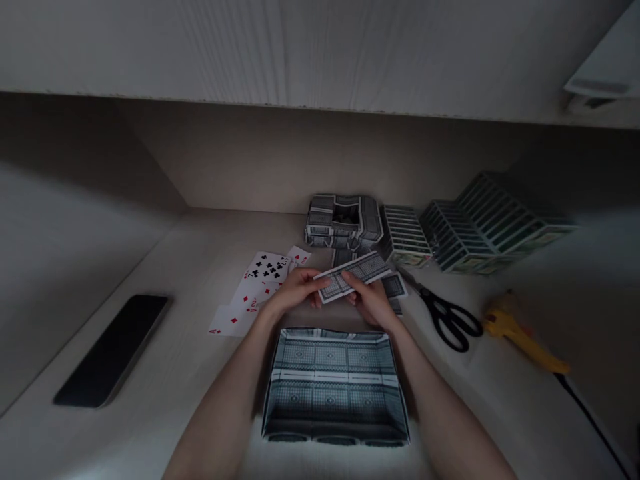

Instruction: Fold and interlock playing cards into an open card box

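Observation:
Between my two hands is a patterned strip of playing cards (367,268), back side up and slightly tilted. My left hand (296,288) pinches its left end with the thumb on top. My right hand (369,297) grips the strip near its middle, thumb also on top. Closer to me, between my forearms, sits an open tray made of playing cards (330,377). Face-up cards (267,268) lie beside my left hand, and face-down cards (395,285) lie behind and beside my right hand.
A box built of cards (344,223) stands at the back, with card racks (483,233) to its right. Black scissors (447,317) and a yellow glue gun (525,340) with a cord lie right. A phone (113,350) lies left. A shelf edge (320,107) overhangs.

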A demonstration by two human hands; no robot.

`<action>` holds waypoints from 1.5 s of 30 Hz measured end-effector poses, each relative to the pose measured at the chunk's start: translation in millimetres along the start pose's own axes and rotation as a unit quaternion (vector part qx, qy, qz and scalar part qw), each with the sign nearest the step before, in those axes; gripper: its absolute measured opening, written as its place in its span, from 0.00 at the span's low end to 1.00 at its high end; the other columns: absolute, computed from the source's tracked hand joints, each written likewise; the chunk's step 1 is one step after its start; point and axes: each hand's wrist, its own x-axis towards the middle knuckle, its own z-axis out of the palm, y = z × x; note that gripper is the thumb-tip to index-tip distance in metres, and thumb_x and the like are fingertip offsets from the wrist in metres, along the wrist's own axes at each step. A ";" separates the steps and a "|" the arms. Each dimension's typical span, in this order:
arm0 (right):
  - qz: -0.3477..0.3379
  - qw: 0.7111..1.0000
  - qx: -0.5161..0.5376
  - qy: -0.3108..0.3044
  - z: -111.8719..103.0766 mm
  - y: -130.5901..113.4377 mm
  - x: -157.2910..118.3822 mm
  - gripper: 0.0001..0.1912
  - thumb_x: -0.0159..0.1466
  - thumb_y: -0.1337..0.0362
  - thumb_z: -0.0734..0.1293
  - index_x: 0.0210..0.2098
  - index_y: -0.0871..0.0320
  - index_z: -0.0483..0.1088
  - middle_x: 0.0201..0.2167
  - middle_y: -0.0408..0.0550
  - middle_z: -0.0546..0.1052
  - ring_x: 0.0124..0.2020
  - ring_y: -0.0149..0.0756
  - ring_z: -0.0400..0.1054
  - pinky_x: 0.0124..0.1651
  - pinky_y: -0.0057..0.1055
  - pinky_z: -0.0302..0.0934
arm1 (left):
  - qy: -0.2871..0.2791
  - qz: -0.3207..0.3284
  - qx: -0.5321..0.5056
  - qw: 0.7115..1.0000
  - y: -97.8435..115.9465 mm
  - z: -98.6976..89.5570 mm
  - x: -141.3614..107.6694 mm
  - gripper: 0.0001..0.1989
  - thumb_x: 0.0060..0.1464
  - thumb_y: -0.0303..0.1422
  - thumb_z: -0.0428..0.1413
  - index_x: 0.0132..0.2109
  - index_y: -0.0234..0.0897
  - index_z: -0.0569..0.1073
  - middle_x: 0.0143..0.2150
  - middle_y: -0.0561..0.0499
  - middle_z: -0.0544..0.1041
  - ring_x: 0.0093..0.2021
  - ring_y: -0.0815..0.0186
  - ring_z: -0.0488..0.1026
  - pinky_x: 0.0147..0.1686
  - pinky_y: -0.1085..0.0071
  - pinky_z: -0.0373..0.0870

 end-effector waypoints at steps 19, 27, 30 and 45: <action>0.069 0.996 -0.028 -0.041 -17.8 -9.4 0.0 0.13 0.45 0.65 0.72 0.32 0.56 0.74 0.31 0.44 0.77 0.31 0.38 0.69 0.28 0.32 0.65 | 0.281 0.168 0.114 0.938 -9.3 -16.2 8.2 0.19 0.54 0.44 0.46 0.40 0.34 0.71 0.31 0.50 0.73 0.31 0.68 0.68 0.32 0.74 0.64; 0.052 0.994 -0.074 -0.054 -11.6 -0.9 -0.1 0.21 0.48 0.61 0.70 0.42 0.52 0.70 0.39 0.42 0.76 0.38 0.39 0.70 0.40 0.38 0.64 | 0.331 0.269 0.293 0.856 -11.5 0.8 7.3 0.24 0.55 0.38 0.48 0.58 0.37 0.58 0.53 0.43 0.64 0.53 0.62 0.61 0.52 0.64 0.57; 0.037 0.994 -0.086 -0.050 -12.6 -4.3 -1.1 0.20 0.49 0.61 0.69 0.42 0.52 0.71 0.39 0.42 0.76 0.40 0.39 0.69 0.44 0.37 0.62 | 0.300 0.275 0.237 0.882 -10.2 -1.1 7.5 0.24 0.53 0.38 0.50 0.56 0.39 0.60 0.52 0.45 0.66 0.51 0.63 0.63 0.51 0.65 0.59; 0.053 0.987 -0.112 -0.103 -7.7 -3.4 -0.6 0.15 0.51 0.60 0.68 0.39 0.55 0.70 0.32 0.41 0.75 0.31 0.31 0.67 0.36 0.28 0.58 | 0.266 0.304 0.252 0.880 -7.2 4.9 7.1 0.18 0.52 0.36 0.52 0.50 0.40 0.65 0.48 0.47 0.67 0.49 0.64 0.64 0.50 0.64 0.60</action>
